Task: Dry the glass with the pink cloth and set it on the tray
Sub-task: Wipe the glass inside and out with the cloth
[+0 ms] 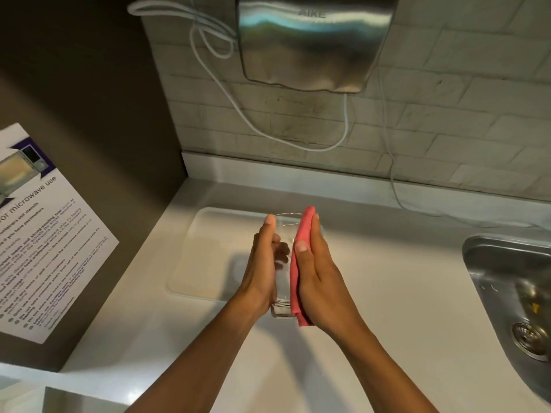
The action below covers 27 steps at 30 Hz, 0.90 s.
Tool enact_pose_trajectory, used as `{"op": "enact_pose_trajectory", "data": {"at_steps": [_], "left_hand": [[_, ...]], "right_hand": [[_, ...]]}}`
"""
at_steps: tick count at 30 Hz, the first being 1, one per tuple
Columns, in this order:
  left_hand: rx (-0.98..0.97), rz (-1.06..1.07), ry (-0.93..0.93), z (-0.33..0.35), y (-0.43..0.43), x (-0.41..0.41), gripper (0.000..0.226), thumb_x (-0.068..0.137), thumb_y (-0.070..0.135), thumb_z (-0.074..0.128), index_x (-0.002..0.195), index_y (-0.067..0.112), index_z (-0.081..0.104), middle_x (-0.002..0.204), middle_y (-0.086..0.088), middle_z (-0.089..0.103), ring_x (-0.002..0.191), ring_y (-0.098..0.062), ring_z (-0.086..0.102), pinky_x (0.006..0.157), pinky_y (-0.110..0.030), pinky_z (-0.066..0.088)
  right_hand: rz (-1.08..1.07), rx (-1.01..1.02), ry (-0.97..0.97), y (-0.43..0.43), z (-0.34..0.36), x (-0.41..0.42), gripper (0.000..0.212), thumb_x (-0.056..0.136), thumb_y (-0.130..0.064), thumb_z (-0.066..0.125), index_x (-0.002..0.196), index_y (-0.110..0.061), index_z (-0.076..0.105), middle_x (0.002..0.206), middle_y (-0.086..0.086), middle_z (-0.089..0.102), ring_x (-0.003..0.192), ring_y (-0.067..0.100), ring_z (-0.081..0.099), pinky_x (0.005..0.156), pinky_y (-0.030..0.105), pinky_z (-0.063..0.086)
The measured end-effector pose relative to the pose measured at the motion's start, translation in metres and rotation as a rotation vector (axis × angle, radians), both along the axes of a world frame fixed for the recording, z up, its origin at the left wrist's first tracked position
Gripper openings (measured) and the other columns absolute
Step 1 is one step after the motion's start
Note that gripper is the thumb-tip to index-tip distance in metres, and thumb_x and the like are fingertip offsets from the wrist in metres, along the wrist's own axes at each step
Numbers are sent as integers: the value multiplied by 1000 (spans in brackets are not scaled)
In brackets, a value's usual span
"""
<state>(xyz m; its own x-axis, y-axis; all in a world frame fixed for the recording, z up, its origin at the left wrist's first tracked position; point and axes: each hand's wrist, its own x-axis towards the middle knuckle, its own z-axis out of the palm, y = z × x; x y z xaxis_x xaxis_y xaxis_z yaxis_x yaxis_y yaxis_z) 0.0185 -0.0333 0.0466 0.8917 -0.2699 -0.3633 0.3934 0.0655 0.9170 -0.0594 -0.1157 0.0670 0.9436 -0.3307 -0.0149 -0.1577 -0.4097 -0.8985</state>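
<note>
A clear drinking glass (283,281) is held on its side in the air between my two hands, its rim pointing away from me. My left hand (262,263) lies flat along the glass's left side. My right hand (319,278) presses a folded pink cloth (299,263) against the glass's right side. Beneath and behind the hands, a white tray (205,248) rests on the white counter. The tray's right part is hidden by my hands.
A steel sink (507,287) with a drain sits at the right. A steel hand dryer (313,40) hangs on the tiled wall, with white cables below it. A microwave notice (44,234) is stuck on the dark panel at left.
</note>
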Motion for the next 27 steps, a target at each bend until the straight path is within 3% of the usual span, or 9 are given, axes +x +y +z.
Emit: {"op": "enact_pose_trajectory", "data": {"at_steps": [3, 7, 11, 13, 15, 19, 22, 25, 27], "left_hand": [[145, 12, -184, 2, 2, -4, 79, 84, 84, 35, 112, 16, 64, 102, -8, 76, 99, -26, 73, 95, -49, 61], [140, -111, -163, -3, 3, -9, 72, 62, 101, 48, 101, 42, 63, 97, 14, 77, 86, -7, 78, 69, -21, 60], [-28, -114, -55, 0, 6, -12, 83, 70, 92, 51, 125, 34, 71, 121, -2, 79, 109, -22, 77, 99, -48, 61], [-76, -104, -21, 1, 8, -11, 78, 81, 85, 49, 117, 23, 78, 120, -15, 80, 112, -32, 77, 105, -59, 56], [-105, -100, 16, 0, 9, -8, 73, 90, 79, 46, 102, 17, 83, 114, -20, 81, 112, -36, 76, 107, -62, 54], [-161, -59, 110, 4, 13, 4, 92, 93, 83, 38, 120, 4, 78, 123, -27, 76, 123, -44, 70, 112, -64, 49], [-195, -11, 143, 6, 15, 16, 90, 93, 84, 37, 109, 8, 83, 109, -20, 83, 112, -40, 76, 101, -55, 58], [-310, -106, 221, -1, 9, 9, 80, 92, 83, 41, 106, 18, 87, 104, -13, 85, 98, -29, 82, 80, -40, 66], [-366, -134, 211, -7, 7, 0, 72, 95, 78, 44, 114, 22, 85, 115, -11, 84, 107, -25, 80, 83, -36, 66]], "right_hand": [[-15, 27, -28, 0, -1, -4, 63, 106, -51, 25, 160, -42, -8, 159, -33, 3, 136, -17, 14, 87, -14, 18], [10, -31, -56, 3, -4, -4, 66, 105, -52, 27, 161, -40, -6, 163, -30, -1, 127, -37, 4, 92, -13, 15], [52, -65, -48, 1, 0, -2, 66, 102, -61, 24, 158, -48, -8, 166, -28, -1, 132, -34, 5, 106, -3, 19], [70, -48, -23, -5, 5, 0, 61, 101, -65, 22, 153, -58, -9, 166, -27, 6, 146, -8, 24, 114, 18, 31], [85, -43, -13, -10, 10, 0, 58, 100, -67, 20, 150, -63, -10, 158, -35, 9, 145, 4, 34, 106, 17, 32], [184, -98, 10, -9, 7, -12, 60, 101, -67, 20, 152, -61, -11, 166, -29, 7, 149, 3, 26, 107, 16, 29], [279, -205, 11, -1, 4, -22, 61, 101, -66, 18, 151, -61, -16, 164, -33, -14, 152, -5, -1, 120, 25, 20], [292, -312, -32, 3, 8, -17, 57, 104, -60, 20, 149, -64, -15, 163, -30, -26, 146, -12, -12, 110, 14, 24], [224, -311, -41, 4, 12, -9, 57, 103, -61, 19, 148, -65, -17, 165, -25, -25, 141, -16, -12, 105, 7, 19]]}}
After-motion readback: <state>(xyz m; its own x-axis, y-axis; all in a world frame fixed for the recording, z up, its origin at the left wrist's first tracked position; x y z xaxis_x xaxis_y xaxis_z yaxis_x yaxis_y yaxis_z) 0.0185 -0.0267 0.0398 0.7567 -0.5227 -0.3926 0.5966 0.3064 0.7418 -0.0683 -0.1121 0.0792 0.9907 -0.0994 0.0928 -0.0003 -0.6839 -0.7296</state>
